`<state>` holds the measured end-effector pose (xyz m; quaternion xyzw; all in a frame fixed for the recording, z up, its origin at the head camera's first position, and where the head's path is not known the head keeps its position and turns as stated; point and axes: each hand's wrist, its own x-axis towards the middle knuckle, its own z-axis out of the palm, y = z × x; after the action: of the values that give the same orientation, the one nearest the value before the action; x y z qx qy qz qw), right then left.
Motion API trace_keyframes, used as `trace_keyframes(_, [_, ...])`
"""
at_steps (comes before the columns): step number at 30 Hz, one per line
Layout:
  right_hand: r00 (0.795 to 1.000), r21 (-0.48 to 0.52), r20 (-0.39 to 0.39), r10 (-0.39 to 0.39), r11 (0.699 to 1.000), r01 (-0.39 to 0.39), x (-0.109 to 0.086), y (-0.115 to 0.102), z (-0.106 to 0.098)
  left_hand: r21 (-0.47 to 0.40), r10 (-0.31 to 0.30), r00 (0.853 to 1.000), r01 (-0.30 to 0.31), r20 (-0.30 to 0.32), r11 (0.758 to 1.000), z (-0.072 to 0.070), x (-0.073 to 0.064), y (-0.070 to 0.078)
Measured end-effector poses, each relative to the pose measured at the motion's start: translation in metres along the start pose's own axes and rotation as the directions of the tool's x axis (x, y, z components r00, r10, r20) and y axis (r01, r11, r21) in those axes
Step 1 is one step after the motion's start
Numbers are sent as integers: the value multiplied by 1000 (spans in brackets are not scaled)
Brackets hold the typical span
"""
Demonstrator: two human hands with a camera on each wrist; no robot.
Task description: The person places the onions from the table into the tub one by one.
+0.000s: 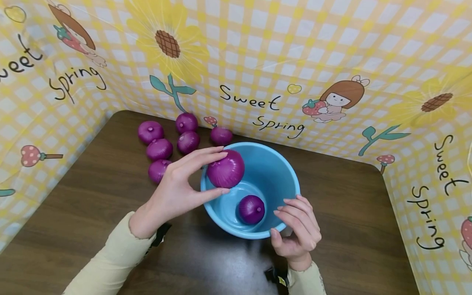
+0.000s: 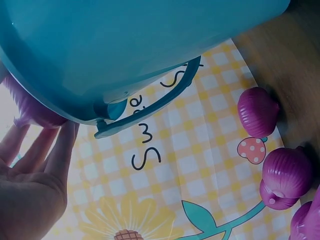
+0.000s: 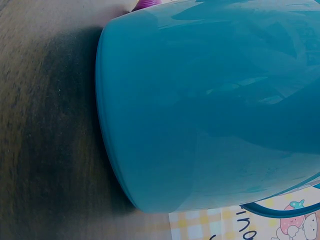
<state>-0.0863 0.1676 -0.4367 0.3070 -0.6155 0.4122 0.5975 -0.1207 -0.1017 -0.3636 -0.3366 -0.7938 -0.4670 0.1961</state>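
A blue bucket (image 1: 273, 164) stands on the table, with one purple onion (image 1: 252, 209) lying on its bottom. My left hand (image 1: 177, 184) holds another purple onion (image 1: 225, 169) between thumb and fingers, over the bucket's left rim. In the left wrist view, that onion (image 2: 35, 107) shows partly behind the rim, and the bucket's handle (image 2: 150, 112) hangs along its side. On the right, my right hand (image 1: 298, 225) rests at the rim, fingers over the edge and thumb at the near side. The right wrist view is mostly filled by the bucket's outer wall (image 3: 210, 110).
Several more purple onions (image 1: 159, 150) lie on the dark wooden table (image 1: 92, 196), left of and behind the bucket. One onion (image 1: 221, 135) sits close to the bucket's back rim. A yellow checked cloth (image 1: 239, 49) walls in the table at the back and sides.
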Motion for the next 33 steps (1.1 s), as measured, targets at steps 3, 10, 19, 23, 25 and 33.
trace_keyframes(3, [1000, 0, 2, 3, 1000, -3, 0, 0, 0, -21, 16, 999, -15, 27, 1000, 0, 0, 1])
trace_keyframes(10, [1000, 0, 4, 9, 1000, -9, -2, 0, -1, -44, 42, 995, -38, 92, 998, 0, 0, 2])
trace_keyframes(19, [1000, 1, -2, 6, 1000, -6, 1, -2, 1, -67, 51, 985, -40, 165, 997, 2, -1, 1])
trace_keyframes(23, [1000, 3, -1, 8, 1000, -8, 0, -1, 0, -71, 49, 981, -36, 187, 997, 4, -1, 1])
trace_keyframes(25, [1000, 5, -3, 6, 1000, -6, 0, -1, 0, -70, 46, 979, -33, 198, 997, 4, -1, 1])
trace_keyframes(33, [1000, 5, -4, 1, 1000, -1, 1, -1, 1, -60, 18, 970, -4, 242, 998, 5, -2, 1])
